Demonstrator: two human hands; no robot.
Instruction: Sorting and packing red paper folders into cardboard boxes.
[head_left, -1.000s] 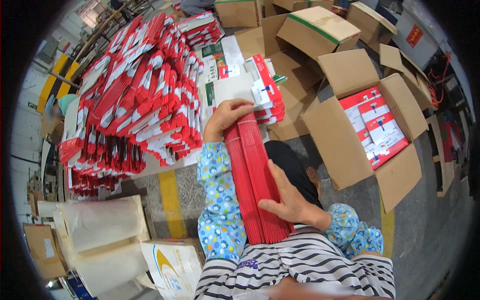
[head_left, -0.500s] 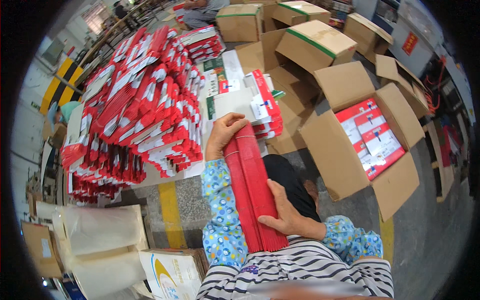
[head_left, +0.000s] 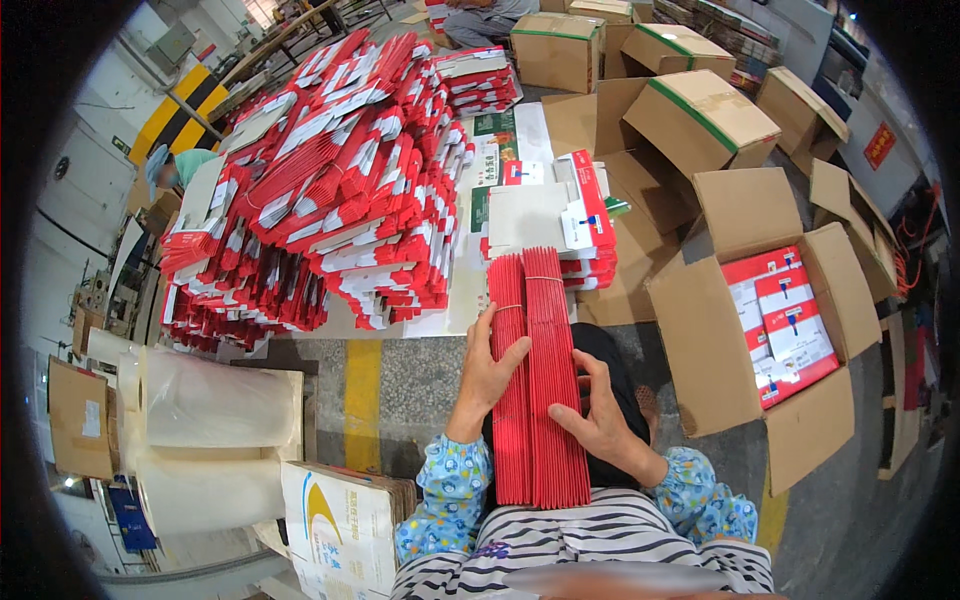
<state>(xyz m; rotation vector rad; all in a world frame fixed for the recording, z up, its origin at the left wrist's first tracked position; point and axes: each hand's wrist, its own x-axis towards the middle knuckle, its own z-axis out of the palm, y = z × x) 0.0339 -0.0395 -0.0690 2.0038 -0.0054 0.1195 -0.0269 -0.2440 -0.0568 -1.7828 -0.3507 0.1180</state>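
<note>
Two long bundles of flattened red cardboard sit upright on my lap, edges up: a left bundle and a right bundle. A thin band crosses each near its far end. My left hand grips the outer left side, its thumb lying over the top edges. Against the outer right side my right hand is curved, thumb on top, so the pair is held between both hands. Just beyond their far ends lies a small stack of red and white flat cartons with a plain grey-white piece.
A tall heap of red and white bundles fills the far left. An open carton with red and white packs inside stands at right, other cartons behind. Wrapped rolls and a stacked white carton are at left.
My left hand has slid from the far end down to the left side of the bundles. The bundles have turned from slanting to nearly straight ahead. The head view has shifted leftward.
</note>
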